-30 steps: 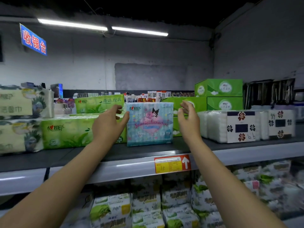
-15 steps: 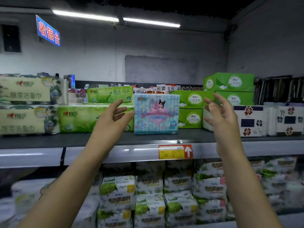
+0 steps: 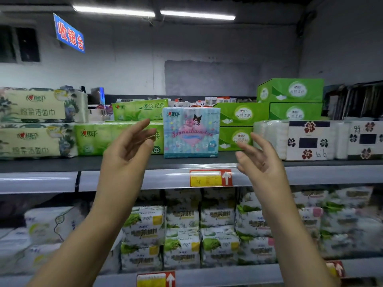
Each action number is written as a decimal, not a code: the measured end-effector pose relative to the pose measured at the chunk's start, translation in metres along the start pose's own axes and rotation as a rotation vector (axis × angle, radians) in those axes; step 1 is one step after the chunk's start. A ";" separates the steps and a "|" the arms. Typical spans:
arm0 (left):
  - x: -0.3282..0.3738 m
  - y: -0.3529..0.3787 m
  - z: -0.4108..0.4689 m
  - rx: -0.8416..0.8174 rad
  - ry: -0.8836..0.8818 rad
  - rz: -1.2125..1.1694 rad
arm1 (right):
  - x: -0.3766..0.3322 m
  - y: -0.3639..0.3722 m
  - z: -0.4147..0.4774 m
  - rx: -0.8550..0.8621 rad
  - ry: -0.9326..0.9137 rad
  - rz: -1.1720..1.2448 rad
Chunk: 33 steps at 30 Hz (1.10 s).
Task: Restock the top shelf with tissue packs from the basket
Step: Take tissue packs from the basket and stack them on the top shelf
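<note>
Tissue pack in pale blue cartoon-printed plastic wrap (image 3: 191,132) was seen standing upright on the dark grey top shelf (image 3: 51,165), near the front edge and above the yellow and red price label (image 3: 210,178). It was flanked by green plastic-wrapped tissue packs (image 3: 99,137) just beside it on one side and green cardboard tissue boxes (image 3: 236,116) set further back on the other. It was touched by neither hand. The left hand (image 3: 126,150) was held in front of the shelf edge with fingers spread and loosely bent, and nothing was gripped in it. The right hand (image 3: 261,160) was likewise held wide and empty, with the palms turned toward each other on either side of the pack. The placing of this pack was therefore judged to be done, with the hands free for another. The basket could not be seen. For the next move, both hands would need to be lowered to it, a further pack taken up by its sides, and that pack set upright on the bare stretch of shelf in front of the green boxes.
</note>
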<state>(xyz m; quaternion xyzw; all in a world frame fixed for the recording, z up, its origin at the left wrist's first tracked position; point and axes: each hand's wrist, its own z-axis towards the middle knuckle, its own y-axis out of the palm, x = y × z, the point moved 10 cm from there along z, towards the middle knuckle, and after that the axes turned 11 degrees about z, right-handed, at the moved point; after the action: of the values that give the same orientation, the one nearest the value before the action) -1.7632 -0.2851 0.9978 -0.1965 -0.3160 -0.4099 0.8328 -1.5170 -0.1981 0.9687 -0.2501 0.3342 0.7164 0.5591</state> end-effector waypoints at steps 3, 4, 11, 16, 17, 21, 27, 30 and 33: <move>-0.009 -0.015 -0.013 0.020 -0.062 0.001 | 0.010 0.004 -0.012 -0.014 0.028 0.045; -0.014 -0.022 -0.017 0.025 -0.092 0.005 | 0.015 0.007 -0.016 -0.019 0.039 0.059; -0.042 -0.073 -0.056 0.109 -0.264 0.070 | 0.054 0.057 -0.046 -0.147 0.171 0.123; -0.045 -0.101 -0.076 0.145 -0.321 0.072 | 0.048 0.074 -0.058 -0.169 0.162 0.131; -0.045 -0.104 -0.078 0.142 -0.325 0.070 | 0.045 0.074 -0.059 -0.165 0.157 0.131; -0.045 -0.110 -0.081 0.089 -0.349 0.061 | 0.039 0.076 -0.064 -0.161 0.159 0.120; -0.050 -0.156 -0.085 0.153 -0.349 0.015 | 0.049 0.095 -0.088 -0.133 0.238 0.110; -0.062 -0.174 -0.087 0.121 -0.368 0.006 | 0.057 0.114 -0.102 -0.140 0.286 0.104; -0.080 -0.193 -0.094 0.088 -0.420 0.039 | 0.064 0.125 -0.116 -0.073 0.306 0.102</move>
<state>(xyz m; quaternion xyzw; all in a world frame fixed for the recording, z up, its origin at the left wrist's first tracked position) -1.9215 -0.4083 0.8876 -0.2469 -0.4964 -0.3295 0.7642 -1.6561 -0.2648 0.8712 -0.3593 0.4014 0.7090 0.4551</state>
